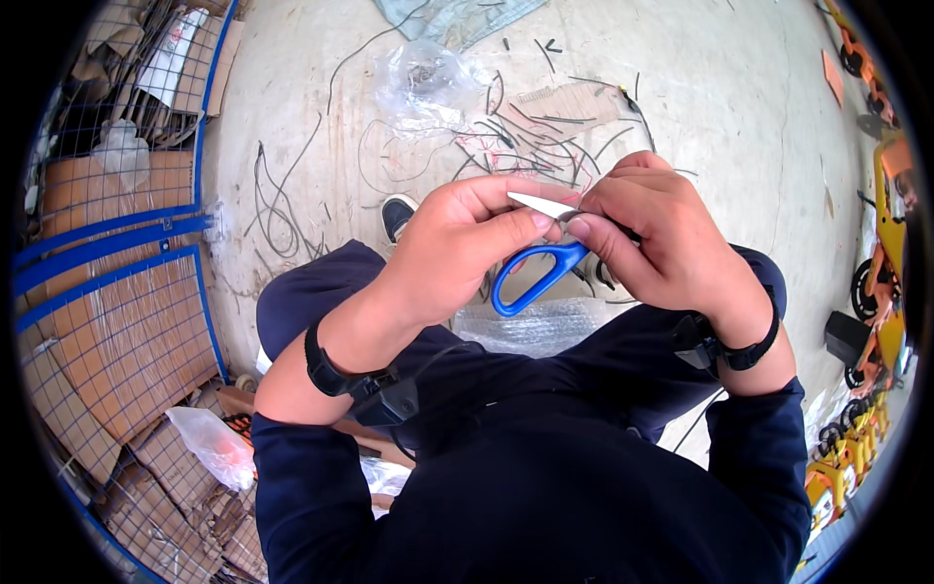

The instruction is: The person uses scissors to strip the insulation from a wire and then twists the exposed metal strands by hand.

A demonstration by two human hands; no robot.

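Note:
A pair of scissors (533, 284) with blue handles is in my right hand (666, 229). Thumb and fingers of that hand close around it near the pivot. Its pale blade points up and left, and one blue loop hangs below my hands. My left hand (467, 238) has thumb and forefinger pinched together right beside the blade. What lies between those fingertips is too small to make out. Beyond my hands, many cut dark wire pieces (559, 146) and some thin red strands lie scattered over the floor.
At the left stands a blue wire-mesh cage (112, 234) with cardboard inside. Clear plastic bags (428, 83) and a light-blue cloth (462, 18) lie farther out. Loose cable (277, 209) curls at the left. Yellow and orange wheeled items (883, 243) line the right side. Bubble wrap (533, 326) lies between my legs.

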